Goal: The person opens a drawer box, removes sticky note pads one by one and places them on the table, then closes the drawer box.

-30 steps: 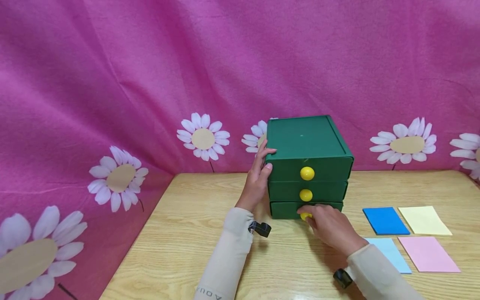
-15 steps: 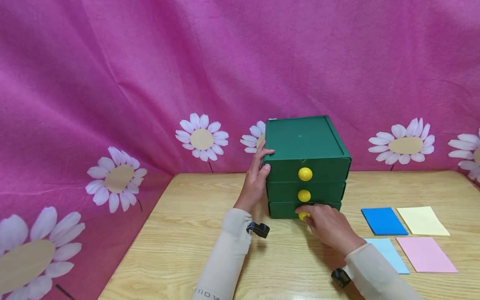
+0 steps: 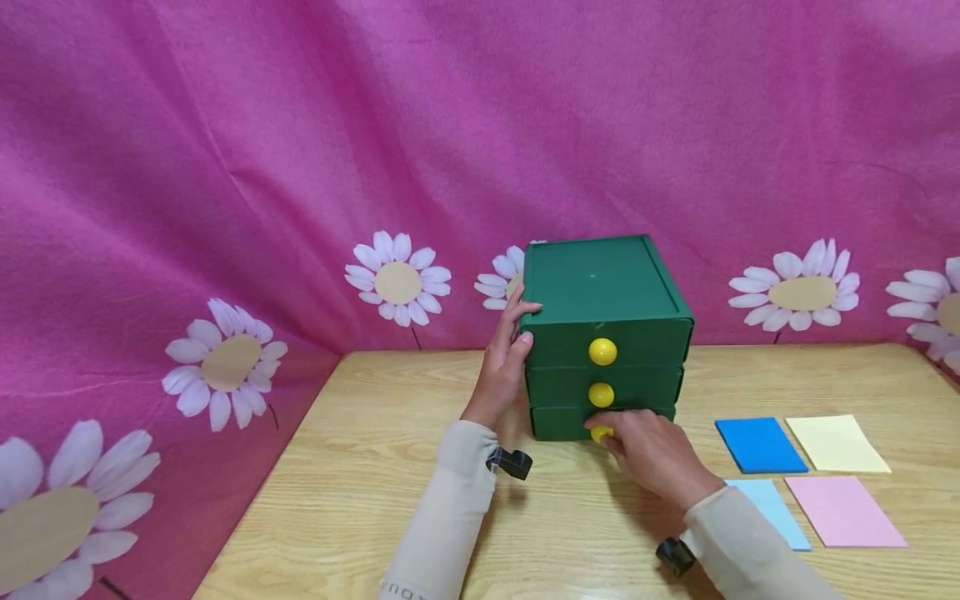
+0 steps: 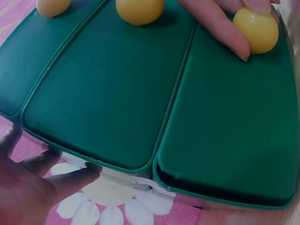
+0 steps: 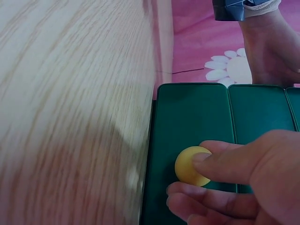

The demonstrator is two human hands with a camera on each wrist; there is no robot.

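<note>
A green three-drawer cabinet stands on the wooden table, each drawer front carrying a round yellow knob. My left hand rests against the cabinet's left side, fingers extended along it and thumb near the front edge. On the bottom drawer, the thumb and fingers of my right hand pinch the lowest knob, partly covering it. Above it, the middle knob and top knob are untouched. The left wrist view shows a dark gap along the bottom drawer's side edge.
Right of the cabinet lie four-sided flat paper pads: a blue pad, a pale yellow pad, a pink pad and a light blue pad partly behind the right sleeve. A pink flowered cloth hangs behind the table.
The head view has shifted slightly, placing everything a little farther left in it. Both hands keep their places on the cabinet and the lowest knob.
</note>
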